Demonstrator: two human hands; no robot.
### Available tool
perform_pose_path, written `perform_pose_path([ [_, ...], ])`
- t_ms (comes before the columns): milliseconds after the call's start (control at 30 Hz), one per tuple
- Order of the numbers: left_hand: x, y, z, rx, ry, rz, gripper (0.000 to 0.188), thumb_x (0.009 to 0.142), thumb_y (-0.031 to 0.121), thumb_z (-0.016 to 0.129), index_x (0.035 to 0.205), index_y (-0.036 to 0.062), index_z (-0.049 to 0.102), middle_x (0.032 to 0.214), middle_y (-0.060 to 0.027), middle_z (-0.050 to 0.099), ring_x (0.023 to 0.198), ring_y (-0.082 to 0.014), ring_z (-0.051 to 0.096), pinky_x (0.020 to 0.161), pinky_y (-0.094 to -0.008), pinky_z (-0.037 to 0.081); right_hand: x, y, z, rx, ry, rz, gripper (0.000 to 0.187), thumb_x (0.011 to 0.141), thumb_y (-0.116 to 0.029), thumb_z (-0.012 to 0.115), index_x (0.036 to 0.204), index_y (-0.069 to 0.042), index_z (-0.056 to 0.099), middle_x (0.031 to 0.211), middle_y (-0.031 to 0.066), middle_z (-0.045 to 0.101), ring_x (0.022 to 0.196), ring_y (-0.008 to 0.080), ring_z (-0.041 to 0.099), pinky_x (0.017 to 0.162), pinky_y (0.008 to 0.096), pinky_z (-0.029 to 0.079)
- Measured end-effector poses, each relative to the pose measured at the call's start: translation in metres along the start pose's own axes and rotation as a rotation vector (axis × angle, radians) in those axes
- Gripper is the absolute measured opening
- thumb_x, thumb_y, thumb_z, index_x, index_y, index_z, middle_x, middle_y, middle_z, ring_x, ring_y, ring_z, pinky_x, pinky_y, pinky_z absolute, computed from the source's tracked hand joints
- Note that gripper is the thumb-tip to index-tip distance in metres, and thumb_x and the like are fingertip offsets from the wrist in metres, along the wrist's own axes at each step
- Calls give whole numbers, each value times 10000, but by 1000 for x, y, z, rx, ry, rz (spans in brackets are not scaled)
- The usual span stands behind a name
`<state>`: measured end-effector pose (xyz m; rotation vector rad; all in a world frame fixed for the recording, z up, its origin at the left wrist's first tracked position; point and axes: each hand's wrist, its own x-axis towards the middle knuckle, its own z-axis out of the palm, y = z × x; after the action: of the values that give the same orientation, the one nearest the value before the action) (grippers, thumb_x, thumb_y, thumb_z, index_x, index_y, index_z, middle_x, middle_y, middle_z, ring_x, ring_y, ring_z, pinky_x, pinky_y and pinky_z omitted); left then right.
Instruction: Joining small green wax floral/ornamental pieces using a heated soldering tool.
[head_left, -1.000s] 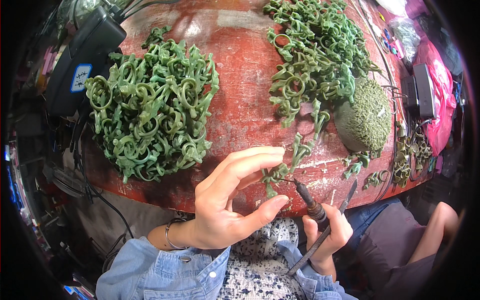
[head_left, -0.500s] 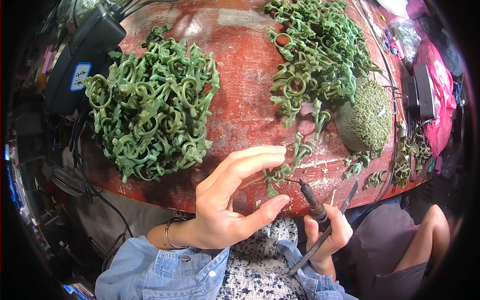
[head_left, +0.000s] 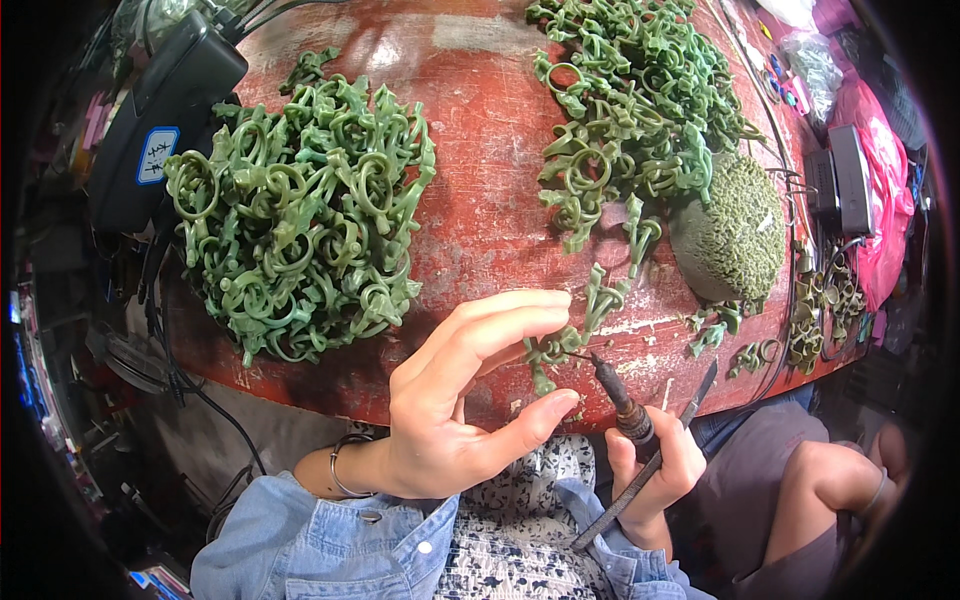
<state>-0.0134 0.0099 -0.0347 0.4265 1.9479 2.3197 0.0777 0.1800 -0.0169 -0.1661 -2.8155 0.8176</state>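
My left hand (head_left: 435,415) curls round a small green wax ring piece (head_left: 541,352) at the table's front edge. Thumb and index fingertip stand well apart, and the lower fingers reach the piece; their grip is partly hidden. In my right hand (head_left: 668,472) is a dark pen-like tool (head_left: 612,388), its thin needle tip touching or very near that piece. The same hand also holds a slim metal carving tool (head_left: 630,490), its pointed blade sticking up to the right. Another green wax ring (head_left: 604,298) lies just beyond my left fingertips.
A large heap of green wax rings (head_left: 300,220) covers the table's left; another (head_left: 640,100) lies at the far right. Beside it sits a rough green mound (head_left: 735,235). A black device (head_left: 165,120) with cables stands left. Another person's bare limb (head_left: 825,490) is at the lower right.
The pen-like tool has shifted slightly up and to the left. My left hand stays almost still. At the lower right, the other person's limb has moved.
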Motion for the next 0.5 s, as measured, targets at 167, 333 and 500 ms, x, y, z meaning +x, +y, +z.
perform_pose_path([
  [167,-1,-1,-5,6,-99,-12,458,722,-30,657,1132,-63,455,1179,-208,457,1143,-286,464,948,-354,417,-1,0,0,-2,-3,10,341,657,-238,759,829,4,591,613,98,568,490,230,545,468,289,423],
  [333,-1,-1,-6,3,-102,-10,457,725,-28,656,1134,-60,454,1180,-208,456,1142,-287,465,943,-357,421,0,-2,-1,-7,-1,4,340,650,-228,764,832,3,593,614,96,570,497,232,549,470,289,424],
  [500,-1,-1,-6,0,-98,-6,453,726,-26,655,1132,-59,455,1181,-212,455,1140,-288,467,936,-355,428,0,-1,0,-1,3,6,333,650,-216,764,834,3,594,619,96,574,498,229,552,473,289,424],
])
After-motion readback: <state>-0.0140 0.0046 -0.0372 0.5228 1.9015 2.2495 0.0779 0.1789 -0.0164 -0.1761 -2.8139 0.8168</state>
